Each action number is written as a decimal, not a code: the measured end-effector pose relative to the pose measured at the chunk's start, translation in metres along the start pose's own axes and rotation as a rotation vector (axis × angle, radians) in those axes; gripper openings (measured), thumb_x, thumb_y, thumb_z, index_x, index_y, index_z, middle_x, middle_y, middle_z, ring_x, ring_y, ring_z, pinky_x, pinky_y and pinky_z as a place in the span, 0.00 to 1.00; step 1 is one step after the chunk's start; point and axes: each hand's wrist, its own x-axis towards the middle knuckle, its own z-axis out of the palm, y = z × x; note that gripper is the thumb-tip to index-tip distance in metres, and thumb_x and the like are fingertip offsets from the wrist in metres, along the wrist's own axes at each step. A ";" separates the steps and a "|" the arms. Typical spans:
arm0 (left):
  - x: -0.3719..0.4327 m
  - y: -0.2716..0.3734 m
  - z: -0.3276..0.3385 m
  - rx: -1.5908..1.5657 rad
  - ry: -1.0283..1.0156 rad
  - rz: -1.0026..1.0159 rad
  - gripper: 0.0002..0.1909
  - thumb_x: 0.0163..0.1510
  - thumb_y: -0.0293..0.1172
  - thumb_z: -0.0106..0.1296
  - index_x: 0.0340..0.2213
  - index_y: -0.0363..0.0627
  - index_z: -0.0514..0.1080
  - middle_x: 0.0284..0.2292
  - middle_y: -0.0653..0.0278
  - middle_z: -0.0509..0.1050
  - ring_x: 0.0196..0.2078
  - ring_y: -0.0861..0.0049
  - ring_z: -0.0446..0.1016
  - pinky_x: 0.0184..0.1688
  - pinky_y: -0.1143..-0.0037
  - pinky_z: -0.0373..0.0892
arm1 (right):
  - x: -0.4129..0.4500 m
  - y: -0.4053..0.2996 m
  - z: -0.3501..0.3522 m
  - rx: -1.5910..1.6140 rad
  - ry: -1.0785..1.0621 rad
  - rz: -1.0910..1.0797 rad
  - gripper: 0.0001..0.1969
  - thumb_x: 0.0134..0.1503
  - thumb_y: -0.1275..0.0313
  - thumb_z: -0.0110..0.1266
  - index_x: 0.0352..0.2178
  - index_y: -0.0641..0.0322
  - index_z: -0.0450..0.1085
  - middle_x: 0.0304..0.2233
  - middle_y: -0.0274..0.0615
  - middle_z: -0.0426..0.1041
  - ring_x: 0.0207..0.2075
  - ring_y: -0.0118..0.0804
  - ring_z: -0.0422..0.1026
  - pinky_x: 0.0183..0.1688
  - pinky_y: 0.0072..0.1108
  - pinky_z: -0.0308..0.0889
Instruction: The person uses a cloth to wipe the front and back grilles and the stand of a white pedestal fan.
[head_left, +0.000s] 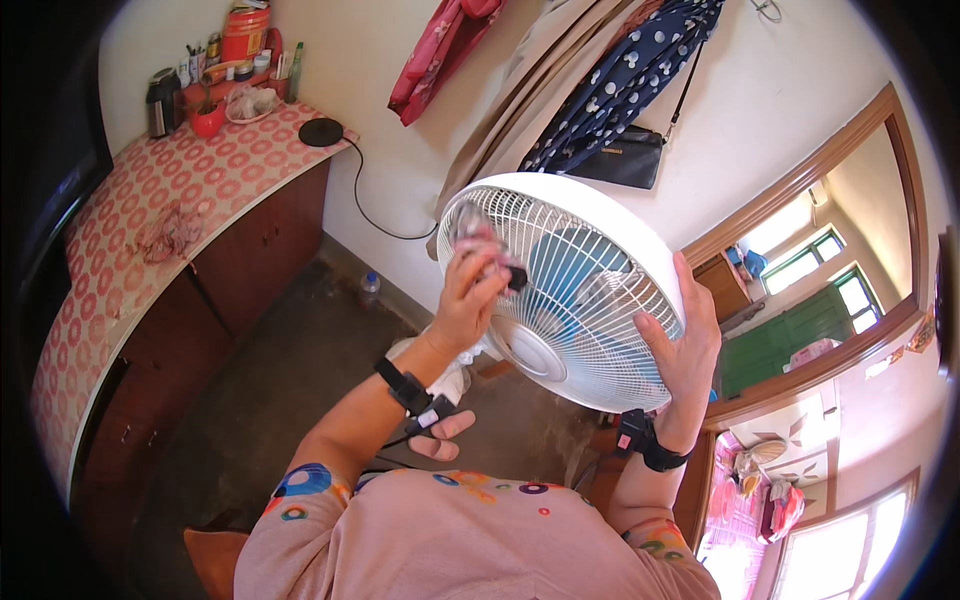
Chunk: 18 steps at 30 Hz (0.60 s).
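Observation:
A white electric fan with blue blades behind its wire grille stands tilted in front of me. My left hand is at the left part of the grille, its fingers closed on a blurred pinkish cloth. Beside those fingers is a small dark piece, too blurred to name. On the opposite side, my right hand rests against the fan's white rim with its fingers spread, steadying contact at the edge. Both wrists wear black straps with small devices.
A counter at the left bears a crumpled pink cloth, a flask and a black disc with a cable. A plastic bottle stands by the wall. Clothes and a black handbag hang behind the fan.

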 end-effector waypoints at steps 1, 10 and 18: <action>-0.010 0.007 0.004 -0.091 0.010 -0.027 0.17 0.48 0.18 0.52 0.42 0.44 0.70 0.49 0.54 0.67 0.51 0.50 0.64 0.56 0.60 0.59 | -0.002 0.002 0.000 0.001 0.012 -0.007 0.39 0.43 0.43 0.59 0.53 0.53 0.65 0.36 0.46 0.72 0.35 0.38 0.73 0.35 0.26 0.71; 0.097 0.067 0.023 -0.156 -0.065 0.178 0.16 0.45 0.22 0.55 0.39 0.44 0.72 0.46 0.60 0.70 0.48 0.61 0.68 0.54 0.61 0.59 | -0.006 -0.009 -0.005 0.037 0.022 -0.039 0.38 0.41 0.51 0.64 0.53 0.54 0.65 0.36 0.46 0.71 0.37 0.43 0.72 0.38 0.27 0.69; 0.120 0.067 0.012 0.128 -0.260 0.237 0.12 0.48 0.27 0.51 0.37 0.51 0.73 0.44 0.65 0.73 0.47 0.68 0.69 0.56 0.61 0.56 | -0.003 -0.016 -0.002 0.045 0.044 -0.034 0.39 0.37 0.54 0.67 0.52 0.52 0.67 0.38 0.47 0.72 0.38 0.45 0.73 0.40 0.28 0.69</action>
